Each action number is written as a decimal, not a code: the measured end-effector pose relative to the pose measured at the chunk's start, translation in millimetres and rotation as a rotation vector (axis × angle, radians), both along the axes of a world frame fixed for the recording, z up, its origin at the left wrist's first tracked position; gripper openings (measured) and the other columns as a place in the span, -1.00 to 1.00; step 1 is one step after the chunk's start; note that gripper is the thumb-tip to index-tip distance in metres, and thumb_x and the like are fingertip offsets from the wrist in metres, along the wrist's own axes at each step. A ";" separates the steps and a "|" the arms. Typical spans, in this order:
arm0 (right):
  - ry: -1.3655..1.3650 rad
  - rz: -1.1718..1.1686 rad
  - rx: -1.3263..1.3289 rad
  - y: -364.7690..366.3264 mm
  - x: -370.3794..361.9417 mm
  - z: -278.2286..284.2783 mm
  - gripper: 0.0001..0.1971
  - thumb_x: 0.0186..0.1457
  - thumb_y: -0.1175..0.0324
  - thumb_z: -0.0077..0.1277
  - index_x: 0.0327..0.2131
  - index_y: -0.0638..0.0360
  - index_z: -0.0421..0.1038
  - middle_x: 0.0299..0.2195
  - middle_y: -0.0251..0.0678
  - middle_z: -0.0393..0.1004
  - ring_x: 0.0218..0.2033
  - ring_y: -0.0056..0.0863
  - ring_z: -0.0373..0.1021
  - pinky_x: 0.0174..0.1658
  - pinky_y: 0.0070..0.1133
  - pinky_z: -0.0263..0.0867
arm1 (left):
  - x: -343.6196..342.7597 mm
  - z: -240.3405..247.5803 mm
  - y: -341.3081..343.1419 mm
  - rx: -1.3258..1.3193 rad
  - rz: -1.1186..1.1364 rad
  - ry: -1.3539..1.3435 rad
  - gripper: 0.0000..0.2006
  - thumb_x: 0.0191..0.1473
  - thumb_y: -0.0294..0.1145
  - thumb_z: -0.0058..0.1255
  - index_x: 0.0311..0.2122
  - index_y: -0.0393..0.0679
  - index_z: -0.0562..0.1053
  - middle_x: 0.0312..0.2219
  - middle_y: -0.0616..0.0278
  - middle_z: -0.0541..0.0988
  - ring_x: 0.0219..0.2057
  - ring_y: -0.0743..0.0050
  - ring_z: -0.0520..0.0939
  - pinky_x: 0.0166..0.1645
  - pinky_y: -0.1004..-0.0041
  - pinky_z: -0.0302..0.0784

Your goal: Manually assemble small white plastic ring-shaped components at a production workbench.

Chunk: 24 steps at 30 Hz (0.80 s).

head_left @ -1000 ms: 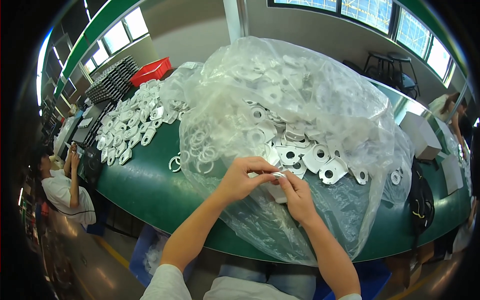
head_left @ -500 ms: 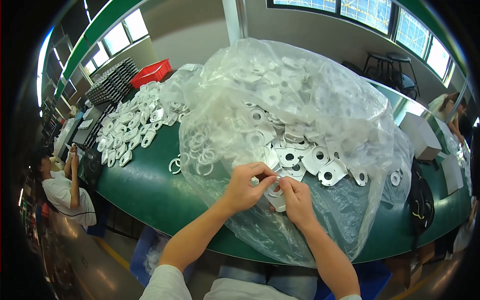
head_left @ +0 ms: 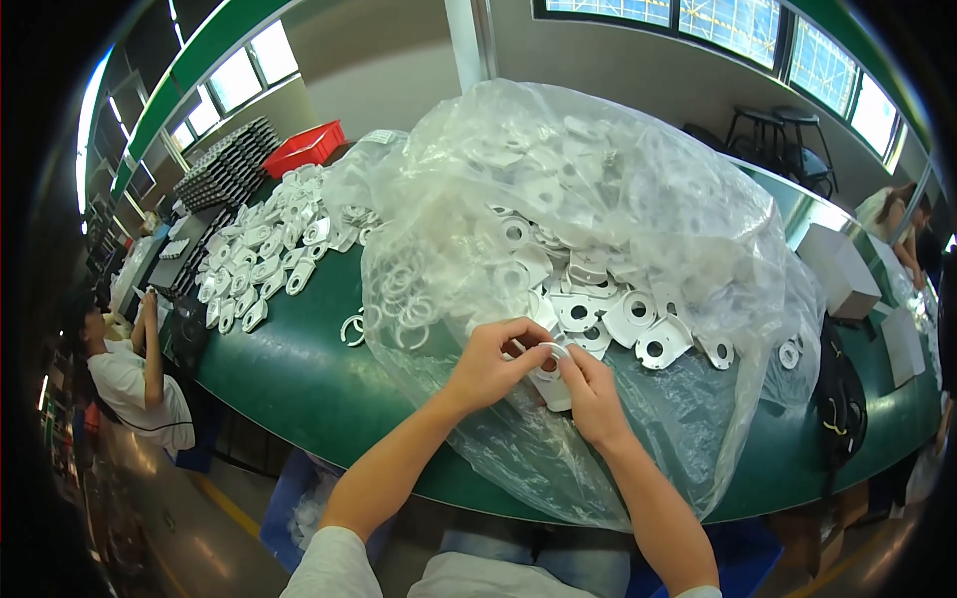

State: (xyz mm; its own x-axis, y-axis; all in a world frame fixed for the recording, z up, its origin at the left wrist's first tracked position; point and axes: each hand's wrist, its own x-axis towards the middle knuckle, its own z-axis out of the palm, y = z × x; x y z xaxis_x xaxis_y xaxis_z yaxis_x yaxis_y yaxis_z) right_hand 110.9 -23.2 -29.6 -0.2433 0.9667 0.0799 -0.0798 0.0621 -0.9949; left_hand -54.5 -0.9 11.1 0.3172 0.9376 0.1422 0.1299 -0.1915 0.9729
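Over the clear plastic bag [head_left: 688, 448], both my hands are closed on one white plastic part [head_left: 555, 395] with a round hole. My left hand [head_left: 490, 367] pinches its left and upper side with thumb and fingertips. The thumb and fingers of my right hand [head_left: 596, 401] grip the right side. A thin white ring [head_left: 559, 348] shows at the top of the part between my fingertips; I cannot tell whether it is fully seated. Just beyond my hands, similar loose white parts [head_left: 630, 317] spill from the bag's mouth.
White rings [head_left: 404, 299] lie under the film at the left, with one ring [head_left: 351, 327] outside it. A heap of white parts [head_left: 261, 249], a red bin [head_left: 304, 148] and stacked trays [head_left: 227, 159] stand further left. White boxes [head_left: 835, 269] sit right. A person [head_left: 135, 374] works at left.
My fingers have shifted slightly on the white part, and more of the ring and hole now show between my fingertips. The view has moved a little; the heaps stay as they were.
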 end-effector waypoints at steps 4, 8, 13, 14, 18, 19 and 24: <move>-0.215 -0.117 0.128 -5.4 -1.2 13.7 -0.78 0.14 0.42 -0.22 -0.33 0.39 0.40 -0.48 -0.27 0.46 -0.51 -0.63 0.38 -0.46 -0.63 0.40 | 1.3 0.2 -3.0 0.156 0.031 0.089 -0.86 -0.05 -0.50 0.05 -0.34 -0.30 0.49 -0.46 0.23 0.56 -0.45 0.62 0.54 -0.36 0.60 0.43; -0.262 -0.156 0.134 -7.2 -3.6 17.6 -0.78 0.12 0.43 -0.19 -0.39 0.41 0.39 -0.53 -0.28 0.46 -0.54 -0.67 0.36 -0.47 -0.63 0.39 | 2.7 0.3 -6.5 0.232 0.057 0.119 -0.87 -0.09 -0.56 0.02 -0.36 -0.32 0.49 -0.46 0.24 0.55 -0.45 0.63 0.51 -0.33 0.62 0.42; -0.426 -0.157 0.202 -9.1 2.1 24.7 -0.78 0.13 0.41 -0.20 -0.39 0.38 0.40 -0.53 -0.30 0.46 -0.54 -0.68 0.36 -0.48 -0.64 0.36 | 3.6 2.1 -5.0 0.284 0.042 0.109 -0.88 -0.10 -0.56 0.02 -0.38 -0.32 0.48 -0.47 0.25 0.54 -0.44 0.63 0.51 -0.32 0.61 0.43; -0.428 -0.158 0.203 -7.4 1.6 19.9 -0.78 0.13 0.41 -0.20 -0.39 0.38 0.40 -0.53 -0.30 0.46 -0.54 -0.68 0.36 -0.48 -0.64 0.36 | 3.0 2.6 -4.3 0.309 0.031 0.113 -0.89 -0.08 -0.55 0.02 -0.38 -0.31 0.48 -0.48 0.26 0.54 -0.44 0.63 0.51 -0.32 0.60 0.43; 0.095 -0.086 -0.055 -5.4 -5.0 18.1 -0.78 0.10 0.42 -0.19 -0.24 0.33 0.37 -0.40 -0.30 0.45 -0.50 -0.63 0.37 -0.43 -0.67 0.32 | 2.8 -1.5 -3.3 0.092 0.014 -0.029 -0.82 -0.04 -0.52 0.02 -0.27 -0.29 0.46 -0.41 0.28 0.54 -0.39 0.62 0.51 -0.30 0.58 0.45; 0.319 -0.067 -0.198 -5.9 -5.1 22.4 -0.75 0.07 0.45 -0.19 -0.18 0.32 0.35 -0.34 -0.30 0.45 -0.45 -0.61 0.38 -0.37 -0.68 0.31 | 4.4 2.8 -4.5 0.012 -0.030 -0.037 -0.77 -0.02 -0.52 0.02 -0.20 -0.28 0.43 -0.36 0.29 0.53 -0.36 0.61 0.51 -0.28 0.57 0.46; 0.303 -0.055 -0.108 0.0 5.1 15.5 -0.67 -0.04 0.53 -0.20 -0.13 0.31 0.33 -0.25 -0.33 0.42 -0.28 -0.62 0.36 -0.20 -0.68 0.26 | 0.0 -9.8 0.2 -0.010 -0.184 0.013 -0.65 0.00 -0.52 0.00 -0.05 -0.26 0.33 -0.25 0.30 0.49 -0.26 0.59 0.51 -0.23 0.54 0.48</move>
